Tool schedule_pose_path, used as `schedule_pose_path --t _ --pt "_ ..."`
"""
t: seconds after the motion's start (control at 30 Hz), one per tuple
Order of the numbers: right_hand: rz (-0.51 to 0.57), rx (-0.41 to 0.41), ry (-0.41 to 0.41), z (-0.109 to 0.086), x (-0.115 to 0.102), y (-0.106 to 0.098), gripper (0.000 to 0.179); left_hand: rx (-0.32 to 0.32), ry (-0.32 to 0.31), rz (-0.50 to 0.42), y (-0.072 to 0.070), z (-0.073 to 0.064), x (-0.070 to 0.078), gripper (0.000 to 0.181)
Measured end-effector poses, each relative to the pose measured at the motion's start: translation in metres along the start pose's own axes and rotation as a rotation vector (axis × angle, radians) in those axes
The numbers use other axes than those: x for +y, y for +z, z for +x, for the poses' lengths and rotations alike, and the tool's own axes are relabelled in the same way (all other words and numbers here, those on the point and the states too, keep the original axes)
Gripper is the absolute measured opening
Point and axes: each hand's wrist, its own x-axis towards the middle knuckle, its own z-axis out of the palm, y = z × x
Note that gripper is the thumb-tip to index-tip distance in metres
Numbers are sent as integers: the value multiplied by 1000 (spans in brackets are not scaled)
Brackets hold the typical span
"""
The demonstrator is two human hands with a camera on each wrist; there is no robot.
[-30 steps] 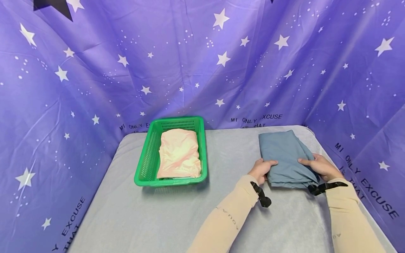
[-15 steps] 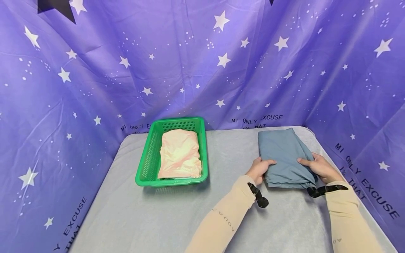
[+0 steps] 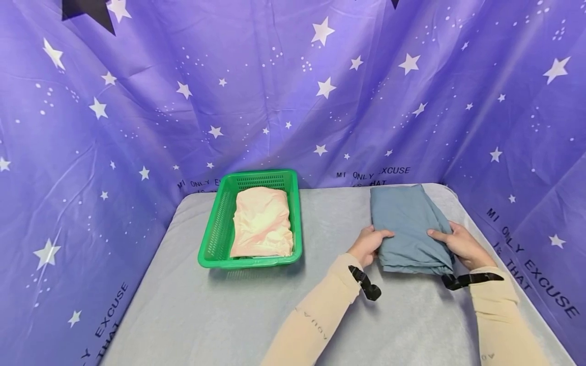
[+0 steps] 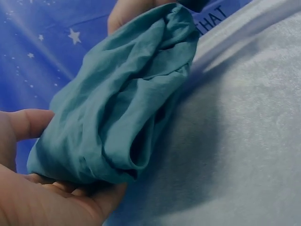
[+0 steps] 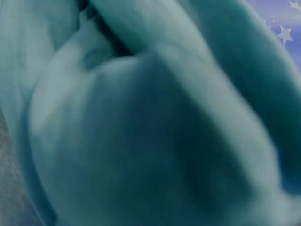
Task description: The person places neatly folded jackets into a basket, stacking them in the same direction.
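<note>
A folded blue-grey garment (image 3: 409, 229) is held between both hands at the right of the table in the head view. My left hand (image 3: 368, 245) grips its left side, thumb on top and fingers underneath. On the opposite side, my right hand (image 3: 466, 246) grips it with the thumb over the upper face. In the left wrist view the garment's (image 4: 113, 108) layered, gathered edge hangs above the table with a shadow beside it. Blurred folds of the garment (image 5: 141, 141) fill most of the right wrist view, where the right hand's fingers are hidden.
A green plastic basket (image 3: 211, 223) stands on the left half of the table, with a folded pale pink cloth (image 3: 263, 221) lying inside. Grey fabric covers the table (image 3: 220, 320). Purple star-printed curtains (image 3: 256, 91) enclose the back and both sides.
Both hands have shifted slightly left together with the garment, the left hand a little more than the right. The basket stays put; the head view has turned slightly.
</note>
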Motion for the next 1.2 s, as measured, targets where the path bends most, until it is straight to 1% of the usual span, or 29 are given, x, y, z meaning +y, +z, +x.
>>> schedule_pose_path --t 0.1,0.23,0.37,0.53,0.67,0.8,1.03,1.2 --pt "41 22 -16 -2 -2 4 71 6 18 15 -4 -2 4 49" --pt "65 50 -31 -4 -9 11 74 -6 51 28 -12 -6 9 35" --pt "81 62 -37 -5 -17 18 76 -20 75 32 -21 -11 14 31" --pt "124 65 -48 -4 -28 29 72 -23 104 25 -35 -18 21 31" --pt "171 70 -88 -4 -39 38 71 -23 128 19 -46 -23 27 33" --pt "180 69 -122 -5 -50 48 71 -40 159 11 -58 -32 36 35" --pt "179 39 -113 -5 -70 63 73 -58 214 48 -79 -48 52 43" --pt "222 29 -116 -3 -83 72 74 -56 236 82 -92 -58 63 45"
